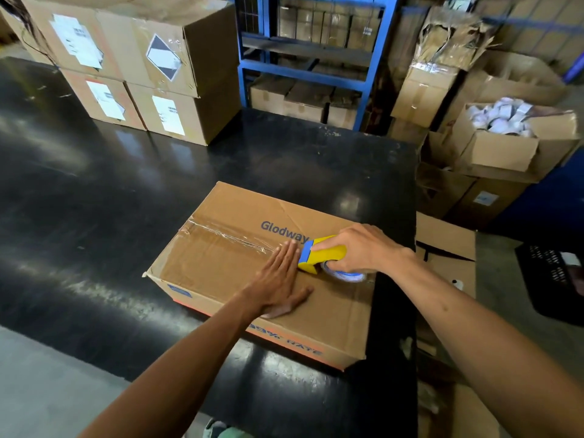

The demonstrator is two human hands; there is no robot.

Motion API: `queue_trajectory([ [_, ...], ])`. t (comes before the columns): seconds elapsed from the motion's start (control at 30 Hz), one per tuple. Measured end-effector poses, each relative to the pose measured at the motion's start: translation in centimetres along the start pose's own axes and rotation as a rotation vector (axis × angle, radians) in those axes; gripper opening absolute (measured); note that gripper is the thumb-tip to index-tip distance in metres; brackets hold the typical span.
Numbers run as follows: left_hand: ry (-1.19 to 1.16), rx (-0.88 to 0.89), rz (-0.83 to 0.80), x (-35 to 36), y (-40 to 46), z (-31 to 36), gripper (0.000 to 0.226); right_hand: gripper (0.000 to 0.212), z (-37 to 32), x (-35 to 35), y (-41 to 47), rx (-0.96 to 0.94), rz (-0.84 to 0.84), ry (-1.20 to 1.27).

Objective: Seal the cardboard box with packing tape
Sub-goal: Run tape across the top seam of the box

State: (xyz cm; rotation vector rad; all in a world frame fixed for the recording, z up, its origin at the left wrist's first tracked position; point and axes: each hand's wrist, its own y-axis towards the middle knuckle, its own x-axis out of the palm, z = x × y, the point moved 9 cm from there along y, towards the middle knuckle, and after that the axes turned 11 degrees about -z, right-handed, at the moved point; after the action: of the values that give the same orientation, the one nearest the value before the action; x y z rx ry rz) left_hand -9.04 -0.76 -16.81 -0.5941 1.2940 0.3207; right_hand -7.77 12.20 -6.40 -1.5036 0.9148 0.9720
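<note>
A flat brown cardboard box [221,270] printed "Glodway" lies closed on the black table [94,200]. A strip of clear tape [227,237] runs along its top seam from the far left edge to the middle. My right hand [363,248] grips a yellow and blue tape dispenser [319,254] that rests on the box top at the end of the strip, its tape roll [344,275] beneath my palm. My left hand [281,279] lies flat, fingers together, on the box lid just left of the dispenser.
Stacked labelled cartons [136,67] stand at the table's far left. A blue metal rack [309,58] holds boxes behind the table. Open cartons [505,143], one full of white rolls, crowd the floor at right, with a black crate [553,279] beyond.
</note>
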Motion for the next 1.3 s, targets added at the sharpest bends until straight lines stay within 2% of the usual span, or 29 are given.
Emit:
queue_trajectory([
  [0.13, 0.019, -0.005, 0.017, -0.6, -0.4, 0.1, 0.094, 0.050, 0.7, 0.6, -0.4, -0.002, -0.018, 0.041],
  [0.2, 0.043, -0.019, -0.025, -0.3, -0.3, 0.2, 0.091, 0.050, 1.9, 0.9, -1.6, 0.013, -0.033, 0.046],
  [0.33, 0.049, -0.017, -0.060, -0.2, -0.2, 0.2, 0.090, 0.046, 5.1, 1.8, -4.9, 0.027, -0.029, 0.095],
  [0.43, 0.055, -0.017, -0.077, -0.2, -0.3, 0.2, 0.093, 0.043, 4.7, 1.8, -5.1, 0.019, -0.030, 0.066],
  [0.57, -0.004, -0.089, -0.091, 0.0, 0.2, 1.5, 0.112, 0.042, 4.0, 1.1, -4.3, 0.022, -0.030, 0.018],
  [0.67, -0.078, -0.031, -0.039, 0.7, 1.5, 5.3, 0.127, 0.044, 4.0, 1.0, -4.3, 0.020, -0.026, 0.038],
  [0.77, -0.070, -0.020, -0.034, 0.9, 2.2, 6.1, 0.134, 0.045, 4.2, 1.0, -4.2, 0.025, -0.019, 0.049],
  [1.07, 0.012, -0.063, -0.060, 1.4, 2.3, 5.5, 0.131, 0.044, 4.5, 1.1, -5.4, 0.034, -0.040, 0.130],
  [1.3, 0.032, -0.050, -0.096, 1.5, 2.2, 5.5, 0.129, 0.049, 11.2, 3.9, -11.8, 0.105, -0.081, 0.097],
])
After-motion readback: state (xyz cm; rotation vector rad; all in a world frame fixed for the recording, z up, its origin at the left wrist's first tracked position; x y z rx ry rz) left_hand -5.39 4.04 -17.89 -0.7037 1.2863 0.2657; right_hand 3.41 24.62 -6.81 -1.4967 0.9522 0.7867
